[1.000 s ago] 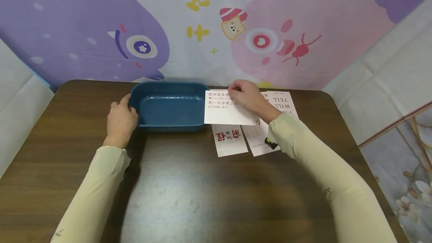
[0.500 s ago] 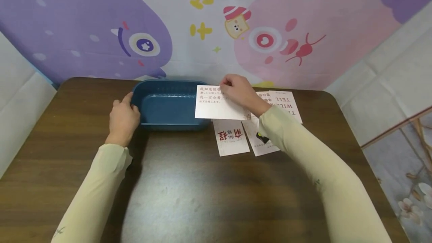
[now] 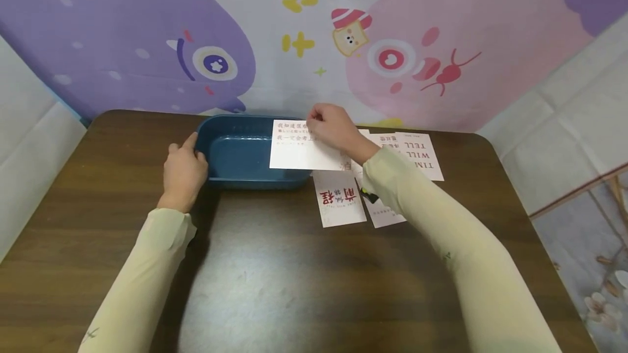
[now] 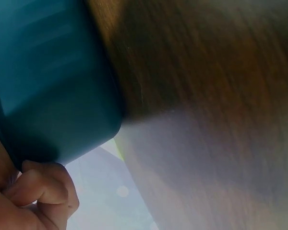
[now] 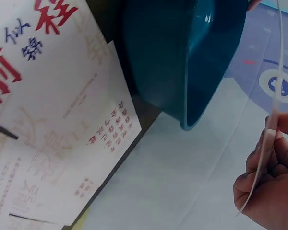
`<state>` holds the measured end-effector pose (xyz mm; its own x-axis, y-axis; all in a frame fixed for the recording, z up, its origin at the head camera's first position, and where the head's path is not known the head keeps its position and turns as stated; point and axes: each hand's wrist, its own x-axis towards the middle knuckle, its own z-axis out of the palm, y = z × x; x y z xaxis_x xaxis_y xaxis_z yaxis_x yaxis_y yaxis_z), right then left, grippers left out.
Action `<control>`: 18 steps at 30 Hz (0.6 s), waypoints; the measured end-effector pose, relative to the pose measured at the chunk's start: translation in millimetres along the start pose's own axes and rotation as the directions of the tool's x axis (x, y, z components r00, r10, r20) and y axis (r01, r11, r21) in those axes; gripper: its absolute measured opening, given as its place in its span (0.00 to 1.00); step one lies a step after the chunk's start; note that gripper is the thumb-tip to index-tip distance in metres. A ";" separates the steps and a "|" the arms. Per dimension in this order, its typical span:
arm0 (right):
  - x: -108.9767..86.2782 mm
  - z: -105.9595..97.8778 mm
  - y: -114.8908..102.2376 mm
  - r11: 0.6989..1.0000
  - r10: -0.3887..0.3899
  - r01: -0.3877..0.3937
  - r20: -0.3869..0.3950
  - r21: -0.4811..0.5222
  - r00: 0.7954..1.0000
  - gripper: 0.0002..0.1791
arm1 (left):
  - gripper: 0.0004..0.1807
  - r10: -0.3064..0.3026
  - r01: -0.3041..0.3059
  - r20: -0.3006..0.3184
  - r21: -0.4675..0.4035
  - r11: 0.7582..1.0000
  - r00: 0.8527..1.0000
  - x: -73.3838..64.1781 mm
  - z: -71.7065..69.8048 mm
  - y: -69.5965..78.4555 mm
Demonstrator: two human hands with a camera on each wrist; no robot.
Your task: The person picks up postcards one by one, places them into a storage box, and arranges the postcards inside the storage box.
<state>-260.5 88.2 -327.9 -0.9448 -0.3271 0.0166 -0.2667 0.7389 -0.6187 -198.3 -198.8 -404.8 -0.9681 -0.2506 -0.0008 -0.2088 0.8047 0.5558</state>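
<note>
My left hand (image 3: 184, 173) grips the left end of a dark blue plastic basin (image 3: 255, 183). In the left wrist view its fingers (image 4: 53, 189) are curled at the basin's rim. My right hand (image 3: 338, 129) pinches the top edge of a white card (image 3: 296, 157) printed with Chinese and Japanese lines. This card overlaps the basin's right part in the head view. From the right wrist it shows nearly edge-on, raised beside the basin (image 5: 158, 57), between thumb and fingers. Behind the right forearm lie several printed cards, one with red characters (image 3: 340, 200).
A card with English words (image 3: 421, 151) lies at the right of the group. A small black and yellow-green thing (image 3: 368, 195) sits on the cards, partly behind the sleeve. The brown wooden table (image 3: 275, 271) meets a cartoon-printed cloth (image 3: 299, 80) at the back.
My right hand has moved left with the card, bringing it from beside the basin to over its right part. The left hand stays at the basin's left end.
</note>
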 end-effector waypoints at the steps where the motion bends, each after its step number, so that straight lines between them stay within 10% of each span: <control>1: 1.3 1.5 -0.9 1.000 -0.003 0.003 0.002 0.003 1.000 0.12 | 0.29 0.001 -0.001 0.000 0.000 1.000 1.000 0.2 0.0 0.1; 18: 20.6 28.5 -14.0 0.999 -0.024 0.021 0.053 0.045 0.998 0.13 | 0.29 -0.007 0.007 -0.009 0.008 1.000 1.000 -0.7 -0.5 0.4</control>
<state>-270.8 54.3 -341.2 -0.9269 -0.3751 -0.0103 -0.2778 0.7046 -0.6530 -197.6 -198.6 -404.1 -0.9654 -0.2606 0.0025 -0.2164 0.8070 0.5495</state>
